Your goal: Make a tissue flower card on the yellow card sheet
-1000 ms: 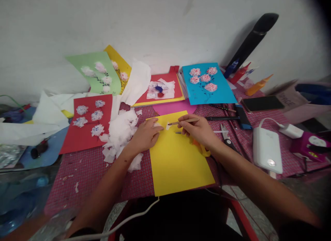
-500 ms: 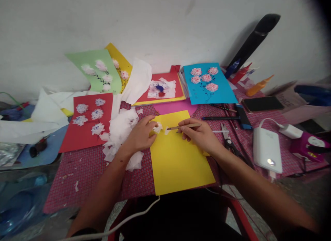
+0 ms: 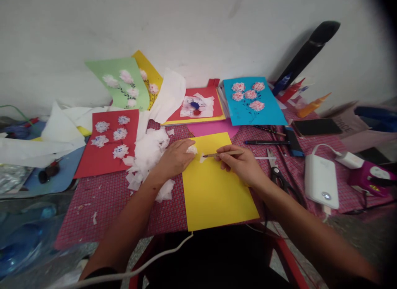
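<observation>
At the left of the checked cloth (image 3: 108,202), a red sheet (image 3: 96,160) leans near the pile of white paper scraps (image 3: 149,150), plain cloth running below both to the near edge. The left hand (image 3: 173,158), fingers bent, touches the white tuft (image 3: 192,149) near the yellow sheet (image 3: 218,202)'s upper-left edge; whether it pinches, I cannot tell. The right hand (image 3: 238,162) pinches the brush (image 3: 212,155) between thumb and fingers, its tip at a white patch (image 3: 202,159). Plain yellow stretches below to the near edge; scissors (image 3: 276,173) lie just right. Half a second ago, the left thumb and fingers stood wider apart.
</observation>
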Motion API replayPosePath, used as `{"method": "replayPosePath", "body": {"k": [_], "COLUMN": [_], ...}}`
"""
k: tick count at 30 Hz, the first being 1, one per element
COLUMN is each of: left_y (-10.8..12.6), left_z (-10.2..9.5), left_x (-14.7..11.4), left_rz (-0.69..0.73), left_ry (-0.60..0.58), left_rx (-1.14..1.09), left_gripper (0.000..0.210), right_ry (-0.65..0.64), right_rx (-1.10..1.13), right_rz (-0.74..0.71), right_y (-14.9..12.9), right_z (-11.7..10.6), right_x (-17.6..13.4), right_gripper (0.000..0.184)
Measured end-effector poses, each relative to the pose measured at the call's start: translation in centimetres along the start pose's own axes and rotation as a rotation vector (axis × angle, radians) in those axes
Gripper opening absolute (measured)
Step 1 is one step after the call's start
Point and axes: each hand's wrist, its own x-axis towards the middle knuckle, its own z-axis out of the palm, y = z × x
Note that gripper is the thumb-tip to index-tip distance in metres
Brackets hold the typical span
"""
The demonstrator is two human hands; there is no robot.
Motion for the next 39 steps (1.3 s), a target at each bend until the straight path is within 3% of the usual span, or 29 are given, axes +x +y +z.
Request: {"method": "replayPosePath", "body": {"k": [16, 30, 39], "left_y": [-0.8, -0.5, -0.6], "left_z": [1.2, 0.1, 0.8], "left_x": [-0.1, 0.1, 0.4], "left_rz": [-0.087, 0.076, -0.015], "left_ry": [-0.012, -0.044, -0.056], "left_rx": [-0.124, 0.022, -0.037], "left_gripper": [0.019, 0.023, 0.021], "right_ry": [0.010, 0.009, -0.002], "right_rx": [0.004, 0.007, 0.002], "right_rz": [0.008, 0.021, 0.007], "right_y": [0.0, -0.1, 0.2], "right_z": [0.8, 1.0, 1.1], "right_x": [-0.3, -0.8, -1.2], "right_gripper": [0.032, 0.036, 0.036]}}
